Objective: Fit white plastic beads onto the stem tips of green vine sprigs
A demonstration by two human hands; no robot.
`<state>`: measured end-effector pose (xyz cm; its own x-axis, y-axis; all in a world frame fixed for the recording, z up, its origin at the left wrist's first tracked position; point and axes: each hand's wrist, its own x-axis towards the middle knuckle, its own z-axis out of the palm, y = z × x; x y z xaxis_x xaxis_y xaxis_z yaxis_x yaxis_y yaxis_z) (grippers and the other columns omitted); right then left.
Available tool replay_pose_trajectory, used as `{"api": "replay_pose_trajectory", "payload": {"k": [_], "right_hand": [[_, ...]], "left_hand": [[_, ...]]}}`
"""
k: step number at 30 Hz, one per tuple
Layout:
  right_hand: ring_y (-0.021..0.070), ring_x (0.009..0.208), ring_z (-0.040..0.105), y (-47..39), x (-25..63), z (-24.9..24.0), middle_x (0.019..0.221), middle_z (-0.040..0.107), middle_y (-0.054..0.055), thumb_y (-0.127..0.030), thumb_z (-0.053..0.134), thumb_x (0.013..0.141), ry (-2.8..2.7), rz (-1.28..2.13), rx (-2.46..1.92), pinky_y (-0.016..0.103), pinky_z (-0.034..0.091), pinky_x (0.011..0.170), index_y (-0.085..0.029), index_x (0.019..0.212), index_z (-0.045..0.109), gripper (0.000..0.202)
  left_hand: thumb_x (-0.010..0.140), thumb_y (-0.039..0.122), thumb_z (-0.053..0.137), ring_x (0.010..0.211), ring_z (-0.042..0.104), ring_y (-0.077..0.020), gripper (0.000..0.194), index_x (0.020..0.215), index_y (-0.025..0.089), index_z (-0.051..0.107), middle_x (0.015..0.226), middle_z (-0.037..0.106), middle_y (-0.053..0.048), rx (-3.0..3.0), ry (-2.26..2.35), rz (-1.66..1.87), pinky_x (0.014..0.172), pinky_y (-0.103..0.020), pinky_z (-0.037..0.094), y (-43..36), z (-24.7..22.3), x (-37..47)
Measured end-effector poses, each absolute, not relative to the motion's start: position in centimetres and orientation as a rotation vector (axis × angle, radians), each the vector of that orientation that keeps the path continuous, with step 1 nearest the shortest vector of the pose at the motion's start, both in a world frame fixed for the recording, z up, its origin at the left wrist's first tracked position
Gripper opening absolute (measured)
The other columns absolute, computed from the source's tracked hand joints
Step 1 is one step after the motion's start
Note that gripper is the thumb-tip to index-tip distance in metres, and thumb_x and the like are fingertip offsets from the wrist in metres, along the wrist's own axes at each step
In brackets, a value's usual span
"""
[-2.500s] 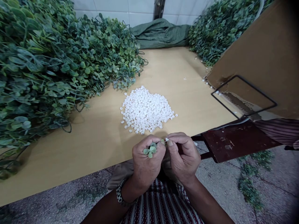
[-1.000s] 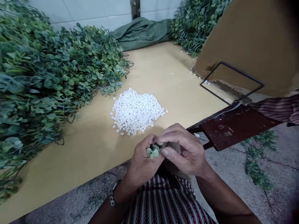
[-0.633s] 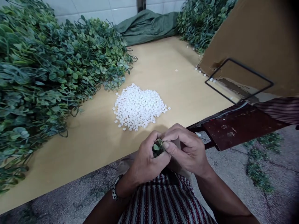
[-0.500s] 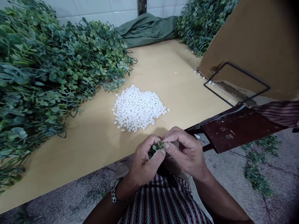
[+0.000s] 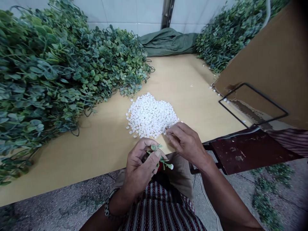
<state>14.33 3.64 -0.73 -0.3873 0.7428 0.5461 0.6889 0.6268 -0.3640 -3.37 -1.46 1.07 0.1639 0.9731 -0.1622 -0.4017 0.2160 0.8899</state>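
Note:
My left hand [image 5: 143, 168] pinches a small green leafy sprig [image 5: 156, 148] between thumb and fingers, in front of the table's near edge. A small white round piece [image 5: 170, 166] sits at the tip of one of the sprig's stems. My right hand [image 5: 185, 141] is at the lower right edge of a pile of small white pieces [image 5: 150, 115], its fingers drawn together and pointing down. Whether anything is between those fingertips is hidden.
Green foliage [image 5: 60, 70] heaps over the left of the table [image 5: 106, 144], with more foliage [image 5: 223, 29] at the back right. Dark green cloth [image 5: 169, 42] lies against the wall. A cardboard sheet [image 5: 264, 61], black wire frame [image 5: 267, 97] and dark red stool [image 5: 250, 150] are at right.
My right hand has left the sprig and moved forward to the white pile. My left hand keeps the sprig, and a stem with a white tip now shows. The view has shifted slightly.

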Motion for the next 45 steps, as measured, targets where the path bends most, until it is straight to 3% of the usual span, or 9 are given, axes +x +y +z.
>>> {"api": "replay_pose_trajectory", "payload": {"k": [4,8,19,27,36,39,45], "right_hand": [[0.0203,0.073,0.056,3.9,13.9,-0.9,0.076,0.062,0.008,-0.013,0.047,0.094,-2.304,-0.075,-1.157,0.033,0.047,0.067,-0.015,0.083,0.062,0.019],[0.0210,0.074,0.054,3.4,13.9,-0.7,0.076,0.061,0.008,-0.013,0.049,0.093,-2.355,-0.188,-1.160,0.034,0.044,0.070,-0.015,0.081,0.061,0.018],[0.0205,0.069,0.051,2.9,15.4,-1.2,0.071,0.055,0.005,-0.013,0.050,0.090,-2.247,-0.196,-1.335,0.034,0.040,0.065,-0.018,0.071,0.055,0.020],[0.0212,0.080,0.057,2.8,15.6,-0.8,0.084,0.063,0.008,-0.009,0.051,0.091,-2.242,-0.030,-1.147,0.034,0.048,0.073,-0.014,0.090,0.060,0.010],[0.0214,0.071,0.052,3.0,14.8,-1.2,0.072,0.057,0.008,-0.008,0.048,0.091,-2.254,-0.130,-1.199,0.035,0.045,0.067,-0.015,0.074,0.056,0.020],[0.0188,0.073,0.054,2.5,14.6,-1.1,0.075,0.058,0.006,-0.011,0.051,0.092,-2.083,0.025,-1.220,0.032,0.044,0.067,-0.016,0.079,0.056,0.015],[0.0109,0.067,0.050,0.4,13.5,-0.1,0.073,0.054,-0.002,-0.020,0.058,0.092,-1.578,0.767,-1.141,0.023,0.040,0.061,-0.020,0.082,0.057,0.010]], "left_hand": [[0.084,0.033,0.069,0.046,0.045,-0.0038,0.018,0.084,0.018,0.058,0.071,0.065,0.001,0.855,0.876,1.186,0.044,-0.014,0.038,-1.1,0.8,-4.1],[0.085,0.033,0.065,0.043,0.042,-0.0029,0.016,0.084,0.018,0.060,0.074,0.067,0.000,0.839,0.861,1.177,0.041,-0.014,0.035,-0.9,0.8,-4.3],[0.084,0.023,0.060,0.042,0.038,-0.0044,0.015,0.075,0.016,0.070,0.053,0.054,0.003,0.936,0.864,1.093,0.040,-0.016,0.029,-0.8,0.8,-4.0],[0.082,0.023,0.064,0.039,0.041,-0.0047,0.004,0.083,0.019,0.062,0.065,0.070,0.000,0.836,0.921,1.171,0.040,-0.016,0.034,-0.6,1.0,-4.1],[0.085,0.023,0.064,0.042,0.043,-0.0034,0.005,0.082,0.019,0.063,0.069,0.072,0.000,0.978,0.856,1.194,0.042,-0.014,0.037,-0.7,1.1,-4.1],[0.084,0.023,0.065,0.042,0.044,-0.0038,0.006,0.081,0.018,0.064,0.069,0.071,0.000,0.987,0.867,1.176,0.041,-0.014,0.037,-0.8,1.1,-4.0],[0.085,0.024,0.062,0.045,0.048,-0.0060,0.014,0.076,0.016,0.069,0.070,0.069,-0.002,1.042,0.936,1.126,0.041,-0.016,0.038,-0.9,0.8,-3.6]]}}
